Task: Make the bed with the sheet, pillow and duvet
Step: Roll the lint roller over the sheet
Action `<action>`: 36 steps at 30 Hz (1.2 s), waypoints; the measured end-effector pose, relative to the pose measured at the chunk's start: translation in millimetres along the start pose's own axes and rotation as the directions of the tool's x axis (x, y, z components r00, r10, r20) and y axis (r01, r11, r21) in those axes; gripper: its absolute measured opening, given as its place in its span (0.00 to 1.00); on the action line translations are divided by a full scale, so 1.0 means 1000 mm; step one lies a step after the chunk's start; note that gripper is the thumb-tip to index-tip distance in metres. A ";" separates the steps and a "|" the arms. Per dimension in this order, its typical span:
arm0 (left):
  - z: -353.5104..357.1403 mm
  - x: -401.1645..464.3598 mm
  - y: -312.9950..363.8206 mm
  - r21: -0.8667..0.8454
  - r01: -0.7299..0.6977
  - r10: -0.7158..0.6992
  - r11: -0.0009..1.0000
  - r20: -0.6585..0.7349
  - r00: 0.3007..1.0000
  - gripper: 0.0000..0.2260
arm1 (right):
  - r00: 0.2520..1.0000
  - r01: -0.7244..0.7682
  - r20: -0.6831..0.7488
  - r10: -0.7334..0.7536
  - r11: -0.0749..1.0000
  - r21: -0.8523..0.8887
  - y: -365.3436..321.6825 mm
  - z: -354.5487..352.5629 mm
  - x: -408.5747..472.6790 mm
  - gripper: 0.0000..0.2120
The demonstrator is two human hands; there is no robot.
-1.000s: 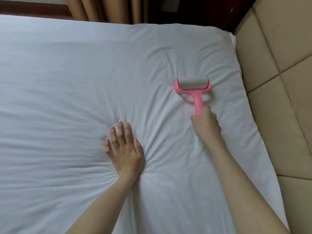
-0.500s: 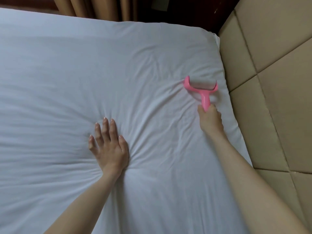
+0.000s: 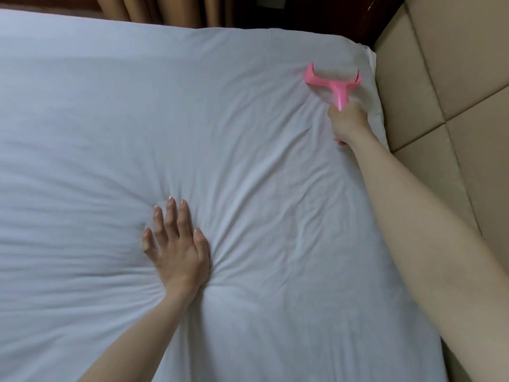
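A white sheet [image 3: 96, 128] covers the whole bed, with creases fanning out from the middle. My left hand [image 3: 176, 244] presses flat on it with straight, spread fingers, and the fabric dents under the palm. My right hand [image 3: 348, 122] grips the handle of a pink lint roller [image 3: 332, 81]. The roller's white drum lies on the sheet near the far right corner of the bed. No pillow or duvet is in sight.
A beige padded headboard [image 3: 451, 86] with stitched panels runs along the bed's right side. Brown curtains [image 3: 165, 9] and dark wood stand beyond the far edge of the bed.
My right hand has pushed the lint roller farther away and to the right, toward the bed's corner. My left hand stays pressed on the sheet.
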State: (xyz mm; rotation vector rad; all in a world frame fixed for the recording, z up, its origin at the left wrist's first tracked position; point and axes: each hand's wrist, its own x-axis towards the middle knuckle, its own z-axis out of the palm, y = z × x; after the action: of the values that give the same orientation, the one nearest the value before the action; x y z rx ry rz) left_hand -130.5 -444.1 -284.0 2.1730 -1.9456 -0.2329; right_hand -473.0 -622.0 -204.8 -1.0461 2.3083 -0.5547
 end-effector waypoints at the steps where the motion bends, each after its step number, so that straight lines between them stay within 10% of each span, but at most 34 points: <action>1: -0.001 0.000 -0.001 -0.001 -0.002 0.002 1.000 0.003 1.000 0.28 | 1.000 0.012 0.003 -0.012 1.000 0.001 0.008 -0.002 -0.011 0.12; 10: -0.003 -0.001 0.001 0.007 0.001 -0.001 1.000 0.028 1.000 0.27 | 0.998 -0.015 0.056 0.028 0.977 -0.210 0.100 -0.031 -0.156 0.16; 26: 0.001 0.001 0.000 0.013 0.000 -0.001 1.000 0.005 1.000 0.27 | 0.999 0.032 0.029 -0.029 0.994 -0.105 0.004 -0.006 0.003 0.19; 36: -0.001 -0.001 -0.002 -0.001 -0.009 0.009 1.000 0.011 1.000 0.27 | 0.999 0.007 0.035 -0.003 0.993 -0.121 0.084 -0.012 -0.118 0.16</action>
State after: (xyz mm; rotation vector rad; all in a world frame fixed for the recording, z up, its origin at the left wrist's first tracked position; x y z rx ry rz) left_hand -128.4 -443.0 -283.7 2.1665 -1.9605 -0.2446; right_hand -461.8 -476.7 -206.6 -1.1093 2.3336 -0.3994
